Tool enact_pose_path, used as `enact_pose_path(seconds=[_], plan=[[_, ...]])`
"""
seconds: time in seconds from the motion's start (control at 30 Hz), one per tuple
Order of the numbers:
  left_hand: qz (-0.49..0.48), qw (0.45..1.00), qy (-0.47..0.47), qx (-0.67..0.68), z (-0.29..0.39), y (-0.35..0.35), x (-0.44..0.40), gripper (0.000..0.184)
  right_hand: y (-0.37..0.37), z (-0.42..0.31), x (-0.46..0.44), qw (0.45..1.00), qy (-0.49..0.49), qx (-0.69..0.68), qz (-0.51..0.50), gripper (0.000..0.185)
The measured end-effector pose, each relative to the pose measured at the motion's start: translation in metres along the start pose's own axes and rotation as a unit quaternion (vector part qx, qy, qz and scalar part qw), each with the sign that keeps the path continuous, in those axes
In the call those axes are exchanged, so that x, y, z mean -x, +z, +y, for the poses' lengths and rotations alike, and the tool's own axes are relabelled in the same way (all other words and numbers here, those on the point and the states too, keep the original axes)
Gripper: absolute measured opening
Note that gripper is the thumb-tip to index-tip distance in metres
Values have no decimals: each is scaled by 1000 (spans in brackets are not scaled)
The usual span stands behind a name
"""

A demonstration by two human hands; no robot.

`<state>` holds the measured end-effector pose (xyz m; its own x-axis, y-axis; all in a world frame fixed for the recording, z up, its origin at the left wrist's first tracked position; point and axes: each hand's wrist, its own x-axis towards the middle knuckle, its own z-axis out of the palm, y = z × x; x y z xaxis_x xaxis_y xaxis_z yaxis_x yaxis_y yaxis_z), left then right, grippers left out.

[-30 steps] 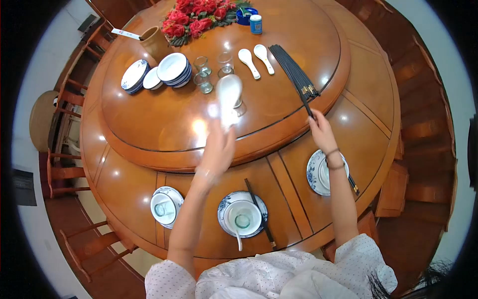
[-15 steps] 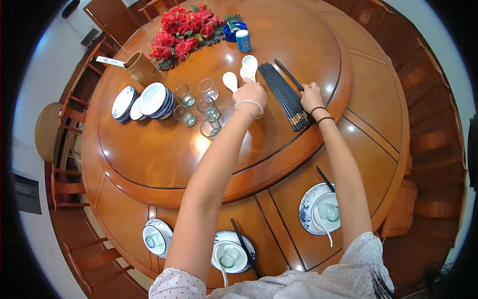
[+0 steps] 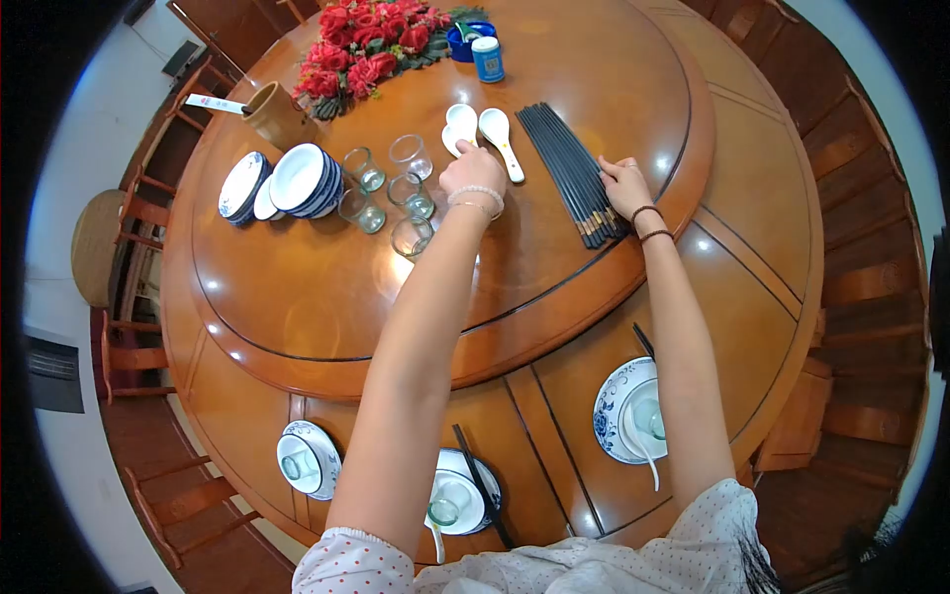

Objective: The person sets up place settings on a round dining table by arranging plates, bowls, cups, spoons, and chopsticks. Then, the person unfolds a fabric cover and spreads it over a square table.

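My left hand (image 3: 472,173) is closed around the handle end of a white spoon (image 3: 460,119), which overlaps another white spoon bowl on the turntable. A separate white spoon (image 3: 502,144) lies just to the right. My right hand (image 3: 623,188) pinches at the right edge of a row of black chopsticks (image 3: 562,158), whose gold-banded ends point toward me. Its fingertips are partly hidden. Several glasses (image 3: 409,195) stand left of my left hand.
Stacked bowls (image 3: 297,176) and plates (image 3: 240,186) are on the left of the turntable (image 3: 327,332), with a brown pot (image 3: 277,114), red flowers (image 3: 371,45) and a blue-labelled container (image 3: 487,61) behind. Place settings (image 3: 309,458) line the near table edge, one partly under my right arm.
My left hand has shifted left and slightly down, from the right spoon to the left ones. The chopstick angled out from my right hand now lies along the row.
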<state>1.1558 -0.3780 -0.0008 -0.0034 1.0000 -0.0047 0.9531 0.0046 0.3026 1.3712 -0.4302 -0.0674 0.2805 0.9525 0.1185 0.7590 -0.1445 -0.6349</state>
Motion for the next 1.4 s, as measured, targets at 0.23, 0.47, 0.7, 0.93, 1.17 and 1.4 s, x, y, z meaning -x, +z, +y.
enact_pose_path(seconds=[0.23, 0.47, 0.7, 0.93, 1.17, 1.4], plan=[[36, 998, 14, -47, -10, 9, 0, 39, 5, -3, 4, 1000, 5, 21, -8, 30], [19, 999, -11, -37, -18, 10, 1, 42, 9, -5, 10, 997, 23, -71, -24, 37], [10, 999, -42, -15, -26, 14, 3, 39, 11, -8, 18, 993, 4, -112, -39, 46], [9, 999, -37, -6, -37, 7, 16, 44, 15, -10, 24, 984, 10, -175, -30, 49], [72, 949, 305, 34, -91, -33, 132, 49, 1, 2, 32, 914, 87, -395, 28, 47], [96, 962, 184, 178, -223, -98, 374, 30, 12, 2, 87, 922, 97, -374, 31, 53]])
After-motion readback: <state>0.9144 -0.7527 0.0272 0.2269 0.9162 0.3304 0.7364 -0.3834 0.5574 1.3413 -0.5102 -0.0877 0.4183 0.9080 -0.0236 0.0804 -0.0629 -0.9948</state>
